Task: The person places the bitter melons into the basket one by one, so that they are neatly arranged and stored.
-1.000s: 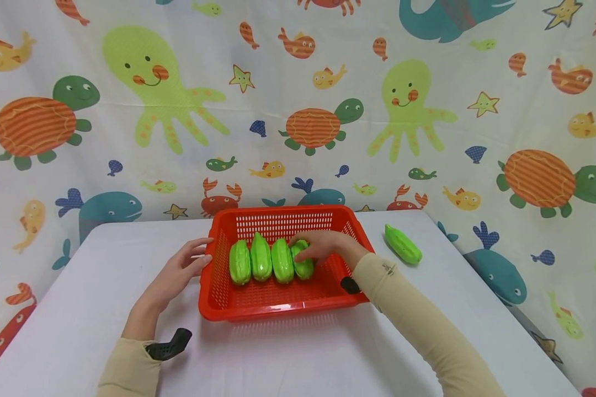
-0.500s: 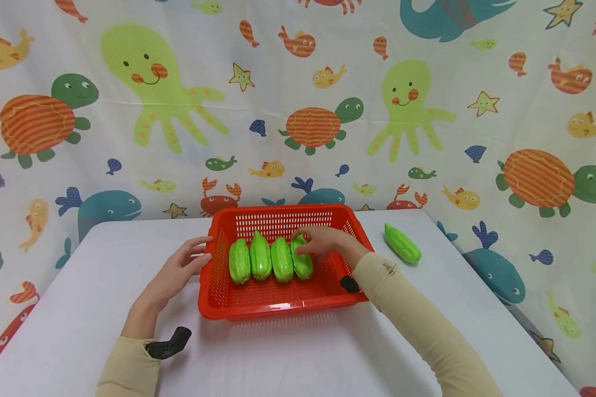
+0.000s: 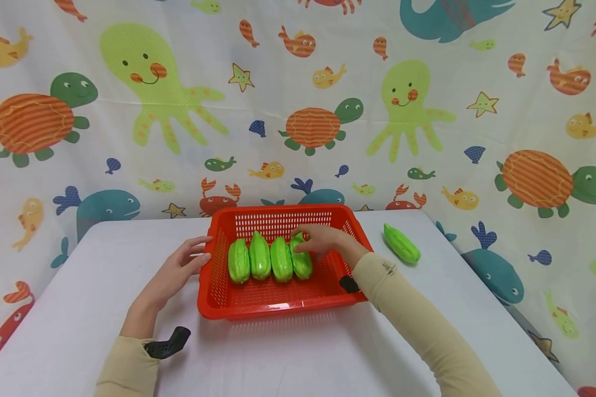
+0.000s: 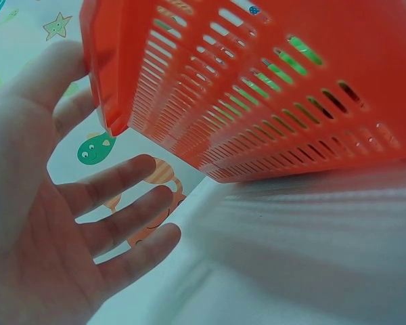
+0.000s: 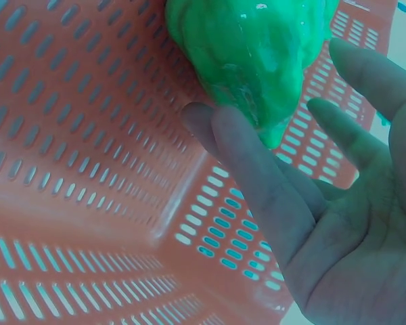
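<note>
In the head view, several glossy green, ridged, long vegetables lie side by side in a red plastic basket [image 3: 278,309]. My right hand [image 3: 318,240] is inside the basket, over the top end of the rightmost green vegetable [image 3: 302,266]. In the right wrist view, its fingers are spread around the tip of that vegetable [image 5: 257,61] without closing on it; whether a fingertip touches is unclear. My left hand [image 3: 181,267] is at the basket's left side, fingers loosely extended. In the left wrist view, the fingertips by the basket rim [image 4: 107,68] seem to touch it.
One more green vegetable [image 3: 401,243] lies on the white table [image 3: 298,358], to the right of the basket. Behind the table hangs a curtain [image 3: 298,77] printed with sea animals. Black wrist devices [image 3: 169,343] are worn on both sleeves.
My right fingers have lifted slightly and loosened from the rightmost vegetable, so more of its top shows. The left hand and the basket stay put.
</note>
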Demonstrator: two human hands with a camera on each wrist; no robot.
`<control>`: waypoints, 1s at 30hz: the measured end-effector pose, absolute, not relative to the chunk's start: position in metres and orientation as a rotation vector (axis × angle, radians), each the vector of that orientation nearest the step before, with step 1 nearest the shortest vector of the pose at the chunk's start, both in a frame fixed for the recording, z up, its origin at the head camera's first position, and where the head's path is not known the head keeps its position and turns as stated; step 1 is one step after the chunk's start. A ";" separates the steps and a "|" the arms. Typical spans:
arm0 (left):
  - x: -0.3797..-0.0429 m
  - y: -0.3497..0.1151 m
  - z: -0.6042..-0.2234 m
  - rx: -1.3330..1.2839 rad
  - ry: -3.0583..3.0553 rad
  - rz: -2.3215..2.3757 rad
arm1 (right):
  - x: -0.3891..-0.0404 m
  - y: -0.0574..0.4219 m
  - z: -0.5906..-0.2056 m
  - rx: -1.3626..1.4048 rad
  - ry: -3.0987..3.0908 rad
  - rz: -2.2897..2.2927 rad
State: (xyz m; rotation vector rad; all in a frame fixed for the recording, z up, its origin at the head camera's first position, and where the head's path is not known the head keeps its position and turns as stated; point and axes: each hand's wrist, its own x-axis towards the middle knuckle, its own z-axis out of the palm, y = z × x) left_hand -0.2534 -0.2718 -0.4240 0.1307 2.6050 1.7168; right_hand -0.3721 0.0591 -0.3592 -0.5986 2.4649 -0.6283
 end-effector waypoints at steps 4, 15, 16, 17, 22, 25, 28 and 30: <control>-0.253 -0.272 -0.425 0.132 2.598 1.723 | -0.371 0.059 -0.358 -0.591 2.480 -0.617; -0.253 -0.272 -0.425 0.128 2.601 1.725 | -0.370 0.067 -0.345 -0.608 2.540 -0.591; -0.253 -0.271 -0.425 0.128 2.601 1.723 | -0.369 0.069 -0.342 -0.606 2.545 -0.595; -0.253 -0.271 -0.425 0.129 2.599 1.723 | -0.369 0.071 -0.340 -0.606 2.557 -0.590; -0.254 -0.270 -0.425 0.130 2.597 1.721 | -0.364 0.083 -0.326 -0.665 2.631 -0.532; -0.254 -0.270 -0.425 0.131 2.597 1.720 | -0.361 0.091 -0.319 -0.718 2.673 -0.515; -0.254 -0.270 -0.424 0.125 2.598 1.717 | -0.358 0.099 -0.315 -0.755 2.689 -0.550; -0.253 -0.270 -0.424 0.122 2.599 1.716 | -0.358 0.106 -0.315 -0.762 2.691 -0.591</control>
